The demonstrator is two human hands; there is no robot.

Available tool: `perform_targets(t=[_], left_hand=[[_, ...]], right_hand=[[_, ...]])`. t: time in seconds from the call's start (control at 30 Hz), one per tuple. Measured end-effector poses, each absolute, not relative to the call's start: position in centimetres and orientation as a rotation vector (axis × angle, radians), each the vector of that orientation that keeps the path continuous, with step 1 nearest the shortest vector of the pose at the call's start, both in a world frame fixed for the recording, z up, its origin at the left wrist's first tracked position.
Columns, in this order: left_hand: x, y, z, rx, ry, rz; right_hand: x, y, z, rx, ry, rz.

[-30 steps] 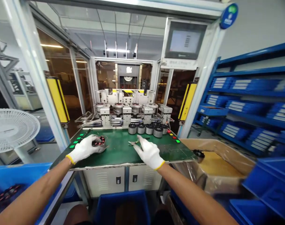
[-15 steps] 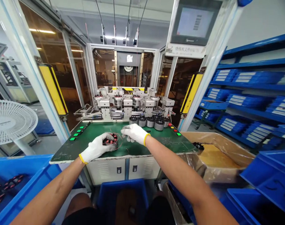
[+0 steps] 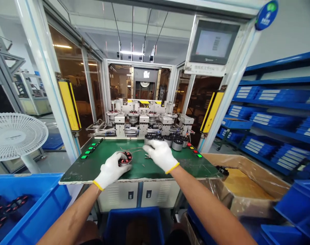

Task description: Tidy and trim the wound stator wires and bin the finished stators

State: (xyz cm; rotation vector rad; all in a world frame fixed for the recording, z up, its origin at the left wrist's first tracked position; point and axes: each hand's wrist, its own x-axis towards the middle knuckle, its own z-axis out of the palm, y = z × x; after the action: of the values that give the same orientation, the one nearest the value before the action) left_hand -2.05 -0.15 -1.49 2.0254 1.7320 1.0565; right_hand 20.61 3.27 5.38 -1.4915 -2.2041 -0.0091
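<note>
White-gloved L hand [image 3: 111,169] – grip closed around a squat, drum-shaped, red-&-black coil part [image 3: 125,158] – over scuffed green tabletop [image 3: 91,170]. Thin bent wire [image 3: 136,148] btwn coil part & gloved R hand [image 3: 162,154]; can't tell if its grip's closed.

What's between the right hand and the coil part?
In the head view, thin wire shows between the coil part and right hand, with green tabletop below.

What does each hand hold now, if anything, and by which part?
The left hand holds the wound round part by its outer side. What the right hand holds, if anything, cannot be told.
</note>
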Motion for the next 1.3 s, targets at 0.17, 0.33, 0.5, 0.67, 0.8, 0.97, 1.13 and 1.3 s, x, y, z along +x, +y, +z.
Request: perform_targets(t=[0.17, 0.33, 0.5, 0.67, 0.8, 0.97, 1.13, 1.3], left_hand=[[-1.6, -1.5, -1.1, 2.065, 1.869, 1.064], [-2.4, -1.9, -1.4, 2.168, 1.864, 1.104], [-1.2, -2.1, -1.2, 2.399, 2.226, 1.215], [0.3, -3.2, 2.3, 2.327, 2.418, 1.55], [0.3, -2.1, 4.4, 2.636, 1.973, 0.991], [-0.4, 0.1, 3.3, 2.34, 1.743, 0.861], [-0.9, 0.3, 2.6, 2.242, 1.718, 0.914], [-1.0, -0.1, 2.8, 2.168, 1.715, 0.913]], right_hand=[[17.8, 2.3, 1.0, -1.416, -2.599, -0.123], [19.1, 3.1, 1.5, -1.464, -2.612, -0.266], [19.5, 1.4, 4.7, -1.397, -2.562, -0.564], [18.2, 0.1, 6.3, -1.333, -2.546, -0.655], [17.8, -0.4, 6.4, -1.328, -2.5, -0.717], [17.7, -1.0, 6.4, -1.315, -2.501, -0.712], [17.6, -1.8, 5.7, -1.271, -2.516, -0.72], [17.0, -2.2, 5.2, -1.181, -2.538, -0.74]])
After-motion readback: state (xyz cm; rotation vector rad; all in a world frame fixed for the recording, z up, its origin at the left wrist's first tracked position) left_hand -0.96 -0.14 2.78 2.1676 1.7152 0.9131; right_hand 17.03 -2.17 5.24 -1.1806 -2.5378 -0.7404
